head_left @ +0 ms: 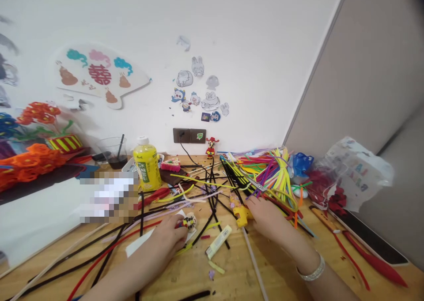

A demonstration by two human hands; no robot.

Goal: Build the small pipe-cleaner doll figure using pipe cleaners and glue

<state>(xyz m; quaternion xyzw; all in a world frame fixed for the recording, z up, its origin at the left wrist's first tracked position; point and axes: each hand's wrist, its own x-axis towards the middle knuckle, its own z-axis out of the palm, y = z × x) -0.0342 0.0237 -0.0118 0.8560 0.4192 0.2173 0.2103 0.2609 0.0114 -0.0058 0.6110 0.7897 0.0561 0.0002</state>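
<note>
My left hand is closed around a small figure with a white, black and red head, above a white paper on the wooden table. Right of centre, my right hand reaches over the table beside a yellow glue gun, its fingertips near a metal-tipped tool among the pipe cleaners. Whether those fingers grip anything is hidden. A clear glue stick runs from the gun toward the front edge. Between my hands lies a pale yellow box.
Bundled colourful pipe cleaners lie at the back right, with black ones strewn across the middle. A yellow bottle and a cup stand at the back left. A red-capped figure stands by the wall. Red-handled scissors lie far right.
</note>
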